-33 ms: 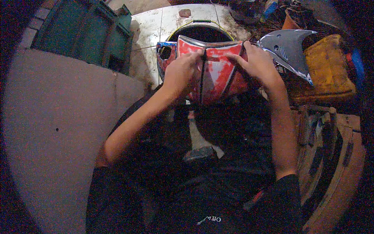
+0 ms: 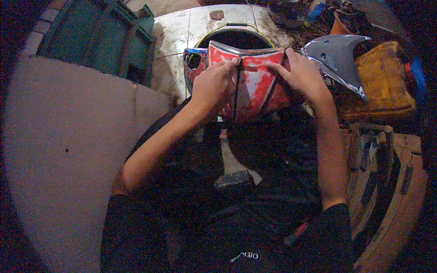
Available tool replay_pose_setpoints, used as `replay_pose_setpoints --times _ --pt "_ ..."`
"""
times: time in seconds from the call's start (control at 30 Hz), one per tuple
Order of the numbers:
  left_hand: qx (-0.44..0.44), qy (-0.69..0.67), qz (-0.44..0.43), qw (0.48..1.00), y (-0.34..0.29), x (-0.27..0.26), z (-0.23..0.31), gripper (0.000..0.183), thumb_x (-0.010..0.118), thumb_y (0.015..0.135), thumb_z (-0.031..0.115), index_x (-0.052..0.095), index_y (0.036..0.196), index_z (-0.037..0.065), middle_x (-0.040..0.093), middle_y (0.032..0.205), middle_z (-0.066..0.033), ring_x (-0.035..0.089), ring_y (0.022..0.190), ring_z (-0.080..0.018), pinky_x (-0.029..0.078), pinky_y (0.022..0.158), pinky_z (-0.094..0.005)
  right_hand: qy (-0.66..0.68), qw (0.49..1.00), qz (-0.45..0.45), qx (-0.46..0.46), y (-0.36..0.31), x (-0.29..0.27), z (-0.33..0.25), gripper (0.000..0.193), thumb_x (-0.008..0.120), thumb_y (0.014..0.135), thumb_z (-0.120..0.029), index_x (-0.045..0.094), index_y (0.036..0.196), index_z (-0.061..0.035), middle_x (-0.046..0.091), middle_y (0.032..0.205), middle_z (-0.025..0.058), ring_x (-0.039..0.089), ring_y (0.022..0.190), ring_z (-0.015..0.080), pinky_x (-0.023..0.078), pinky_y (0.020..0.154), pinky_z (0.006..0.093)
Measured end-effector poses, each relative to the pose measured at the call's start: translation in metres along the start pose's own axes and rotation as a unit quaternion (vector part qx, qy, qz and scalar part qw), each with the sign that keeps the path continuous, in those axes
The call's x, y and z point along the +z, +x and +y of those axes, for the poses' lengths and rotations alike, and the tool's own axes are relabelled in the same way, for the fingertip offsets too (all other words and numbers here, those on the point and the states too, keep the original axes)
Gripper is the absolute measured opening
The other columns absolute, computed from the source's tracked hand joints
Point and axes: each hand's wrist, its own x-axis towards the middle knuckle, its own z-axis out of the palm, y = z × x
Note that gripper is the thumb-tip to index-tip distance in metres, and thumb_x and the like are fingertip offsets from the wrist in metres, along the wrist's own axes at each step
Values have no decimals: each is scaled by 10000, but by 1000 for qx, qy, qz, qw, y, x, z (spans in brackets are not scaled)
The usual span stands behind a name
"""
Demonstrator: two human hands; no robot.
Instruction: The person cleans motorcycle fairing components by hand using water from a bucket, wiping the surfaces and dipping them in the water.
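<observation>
"Anything just changed?"

"Nothing I can make out against the earlier picture; the work looks to be at the same point. The left hand (image 2: 214, 84), at twelve o'clock, has its fingers curled, the thumb by a dark seam; whether it pinches something, I can't tell. Toward one sits the worn red panel (image 2: 252, 84). The right hand (image 2: 306, 75), at two, grips its right edge between thumb and fingers."

"And around?"

"A green cabinet (image 2: 95, 41) at ten, a black bucket (image 2: 236, 32) at twelve, partly hidden behind the panel. At two, a grey panel (image 2: 334, 59) crowds the right hand's far side; past it, a yellow container (image 2: 384, 79)."
</observation>
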Motion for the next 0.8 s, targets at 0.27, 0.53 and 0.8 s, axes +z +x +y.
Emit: replay_pose_setpoints --times 0.27,0.53,0.8 --pt "57 57 52 995 -3 2 -4 304 528 829 163 552 1120 80 643 885 -124 654 764 -304 526 612 -423 -11 1000 15 -3 2 2 -6 660 525 838 -608 506 1018 27 618 957 264 596 926 431 473 795 484" --pt "48 58 22 997 -2 -4 -2 276 576 795 167 561 1059 86 642 879 -129 653 785 -314 527 644 -421 -21 1000 8 -4 2 1 -5 654 525 837 -607 508 1024 19 621 964 262 596 932 430 470 802 492" --pt "53 29 41 997 2 -5 3 177 554 809 178 582 973 117 660 891 -117 659 775 -317 526 627 -423 -10 1000 16 -6 -1 1 -2 627 536 844 -585 498 1022 15 615 991 265 587 948 434 467 810 486"
